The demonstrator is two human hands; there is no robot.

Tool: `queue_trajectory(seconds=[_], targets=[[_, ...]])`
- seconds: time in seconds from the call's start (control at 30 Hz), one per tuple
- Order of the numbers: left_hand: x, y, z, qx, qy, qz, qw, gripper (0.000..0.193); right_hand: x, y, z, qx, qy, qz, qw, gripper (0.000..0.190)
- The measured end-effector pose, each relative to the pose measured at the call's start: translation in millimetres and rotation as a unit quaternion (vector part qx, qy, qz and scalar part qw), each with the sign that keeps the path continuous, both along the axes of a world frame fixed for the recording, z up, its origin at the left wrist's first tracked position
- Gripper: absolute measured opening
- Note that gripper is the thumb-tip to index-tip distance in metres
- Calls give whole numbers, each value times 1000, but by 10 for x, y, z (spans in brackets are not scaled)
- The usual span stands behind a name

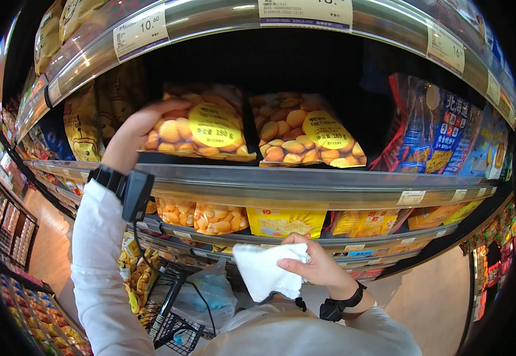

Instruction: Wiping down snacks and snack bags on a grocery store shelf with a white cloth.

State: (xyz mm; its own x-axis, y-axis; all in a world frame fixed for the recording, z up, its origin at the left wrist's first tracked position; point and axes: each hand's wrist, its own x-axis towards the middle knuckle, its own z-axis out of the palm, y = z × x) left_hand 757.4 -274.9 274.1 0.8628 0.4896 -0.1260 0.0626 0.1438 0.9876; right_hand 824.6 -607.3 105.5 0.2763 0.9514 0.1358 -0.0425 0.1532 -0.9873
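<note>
My left hand [144, 124] reaches onto the upper shelf and touches the left side of a bag of egg cookies [178, 133]; its fingertips are blurred, and part of the hand may lie behind the bag's edge. A second bag of egg cookies [284, 133] stands to the right, with a dark gap between the two. Low in front of my body, my right hand [313, 262] grips a white cloth [267, 271], thumb on top, in front of the lower shelves. Dark straps with devices circle both wrists.
A clear shelf lip [311, 178] runs below the bags, and a price rail [213, 22] curves above. Yellow bags [82, 124] stand left and blue biscuit packs [440, 133] right. Below are more cookie bags [220, 219], a black wire cart [180, 329] and a plastic bag [209, 293].
</note>
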Motion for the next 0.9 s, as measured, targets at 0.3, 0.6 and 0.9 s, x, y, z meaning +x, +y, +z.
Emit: queue_trajectory(seconds=[0.3,0.6,0.9], targets=[[-1544,-413,-266,83,-271,198,938,55,-175,116,50,89,-14,-78,993,26],[-1784,-1567,-677,122,-101,183,970,62,-690,641,280,341,-409,-27,846,10],[-1899,-1530,-1136,141,-72,76,984,71,-762,819,566,214,-556,-134,792,38]])
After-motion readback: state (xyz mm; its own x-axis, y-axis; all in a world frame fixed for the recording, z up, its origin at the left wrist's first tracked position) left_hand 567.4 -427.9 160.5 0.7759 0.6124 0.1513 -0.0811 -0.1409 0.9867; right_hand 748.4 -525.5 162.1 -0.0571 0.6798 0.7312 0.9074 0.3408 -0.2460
